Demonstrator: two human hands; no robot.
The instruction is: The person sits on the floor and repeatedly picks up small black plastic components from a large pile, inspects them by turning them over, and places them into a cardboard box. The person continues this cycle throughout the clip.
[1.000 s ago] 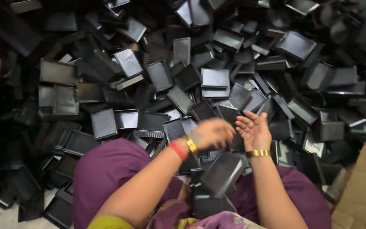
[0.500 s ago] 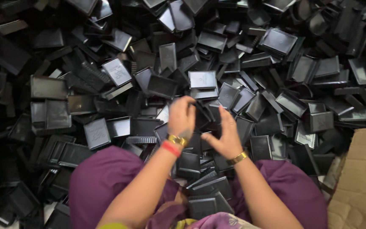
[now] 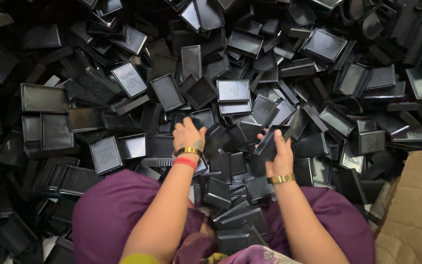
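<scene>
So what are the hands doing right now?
Left hand: fingers curled into the pile of black trays; a hold cannot be told.
Right hand: closed on a black tray.

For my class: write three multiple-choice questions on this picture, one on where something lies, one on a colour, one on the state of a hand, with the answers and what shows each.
1. Where is the cardboard?
A. lower right
B. upper left
C. centre top

2. What colour are the trays in the pile?
A. white
B. black
C. red

3. What is the right hand doing?
A. resting flat on the lap
B. holding a tray
C. pointing up, with nothing in it

Answers:
1 A: the cardboard fills the lower right corner.
2 B: every tray in the pile is black.
3 B: the right hand has its grip closed on a tray; the left hand reaches into the pile.
</scene>
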